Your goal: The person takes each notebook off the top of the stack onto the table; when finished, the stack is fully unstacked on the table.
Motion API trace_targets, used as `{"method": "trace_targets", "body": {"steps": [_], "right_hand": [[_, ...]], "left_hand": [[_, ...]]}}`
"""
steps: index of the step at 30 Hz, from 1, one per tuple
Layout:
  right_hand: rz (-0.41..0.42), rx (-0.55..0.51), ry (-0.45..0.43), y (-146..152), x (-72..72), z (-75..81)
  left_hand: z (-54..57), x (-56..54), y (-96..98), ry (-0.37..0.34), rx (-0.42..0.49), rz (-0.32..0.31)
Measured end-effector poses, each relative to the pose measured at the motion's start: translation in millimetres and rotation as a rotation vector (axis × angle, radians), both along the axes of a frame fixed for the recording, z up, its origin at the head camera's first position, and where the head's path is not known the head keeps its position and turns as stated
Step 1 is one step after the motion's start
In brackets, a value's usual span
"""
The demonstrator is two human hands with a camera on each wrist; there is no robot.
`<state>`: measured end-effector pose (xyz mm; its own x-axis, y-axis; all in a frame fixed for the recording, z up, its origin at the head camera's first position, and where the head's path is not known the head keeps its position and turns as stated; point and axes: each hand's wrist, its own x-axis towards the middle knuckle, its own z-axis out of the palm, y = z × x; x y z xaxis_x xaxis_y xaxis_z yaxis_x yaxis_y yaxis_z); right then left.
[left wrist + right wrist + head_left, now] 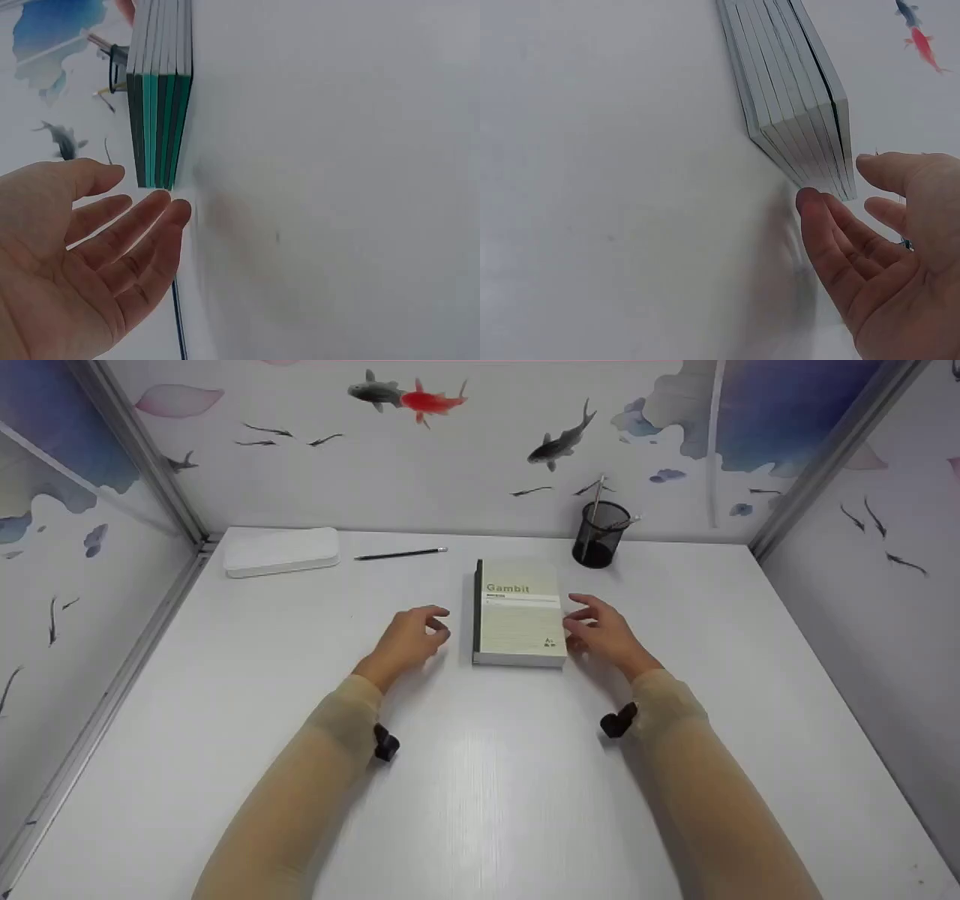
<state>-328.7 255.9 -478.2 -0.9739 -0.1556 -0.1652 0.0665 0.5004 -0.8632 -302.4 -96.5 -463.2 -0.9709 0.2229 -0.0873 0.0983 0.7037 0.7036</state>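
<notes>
A neat stack of several notebooks (519, 626) lies flat on the table, the top one with a pale cover printed "Gambit". Their dark and green spines (159, 131) face my left hand (409, 641), which hovers a little to the left with fingers loosely bent and holding nothing. On the other side, my right hand (604, 634) is at the stack's right edge, its fingers relaxed. In the right wrist view its fingertips (810, 199) come very near the page edges (810, 150); whether they touch, I cannot tell.
A black mesh pen cup (600, 536) with a few pens stands at the back right. A dark pencil (401, 554) lies behind the left hand, and a white flat case (282, 553) sits at the back left. Printed panels (480, 457) wall the white table (480, 780).
</notes>
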Motion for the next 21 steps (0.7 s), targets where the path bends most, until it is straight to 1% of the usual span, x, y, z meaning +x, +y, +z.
{"method": "trace_targets", "body": {"steps": [3,7,13,17,21], "right_hand": [[-0.007,-0.024,-0.007,-3.2,-1.0,-0.7],[-0.018,-0.057,-0.027,-7.5,-4.9,-0.6],[-0.025,-0.062,-0.026,-6.3,-8.0,-3.8],[-0.026,-0.061,-0.033,-6.7,-9.7,-6.8],[-0.027,-0.066,-0.034,-7.1,-12.1,-5.5]], "left_hand": [[-1.4,-2.9,14.3,-0.069,0.128,-0.016],[-1.2,-9.7,27.8,-0.133,0.211,0.01],[-0.7,-22.4,42.6,-0.184,0.246,0.033],[-1.1,-28.9,44.9,-0.23,0.257,0.047],[-0.3,-34.3,42.8,-0.258,0.272,0.047]]}}
